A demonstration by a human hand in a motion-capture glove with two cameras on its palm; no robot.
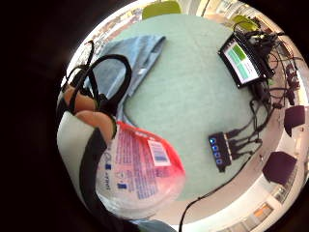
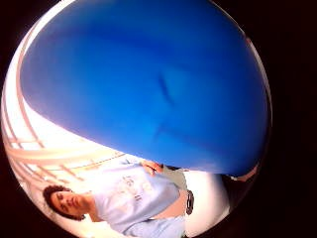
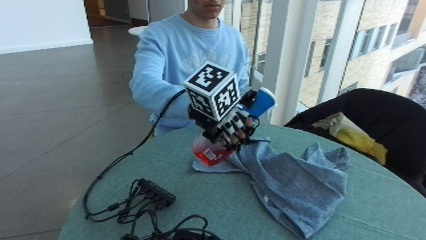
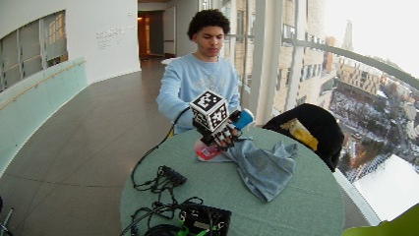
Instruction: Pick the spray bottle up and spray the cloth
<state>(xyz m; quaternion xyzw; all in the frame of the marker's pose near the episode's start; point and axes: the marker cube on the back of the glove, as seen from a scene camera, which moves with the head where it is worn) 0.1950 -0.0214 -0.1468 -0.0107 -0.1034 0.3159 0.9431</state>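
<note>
The fingers (image 3: pixel 234 131) of the right hand (image 3: pixel 229 127) were curled round the spray bottle (image 3: pixel 214 150), holding it tilted above the round table (image 3: pixel 200 200), its blue head (image 3: pixel 261 101) up at about 1 o'clock. Just beside it at 4 o'clock, the blue cloth (image 3: pixel 296 185) lay crumpled on the table, and at 7 o'clock, well apart, a black hub (image 3: pixel 156 191) lay with its cables.

cables (image 3: pixel 143 200) nr edge, cloth (image 3: pixel 293 182) prob. mid-table
</note>
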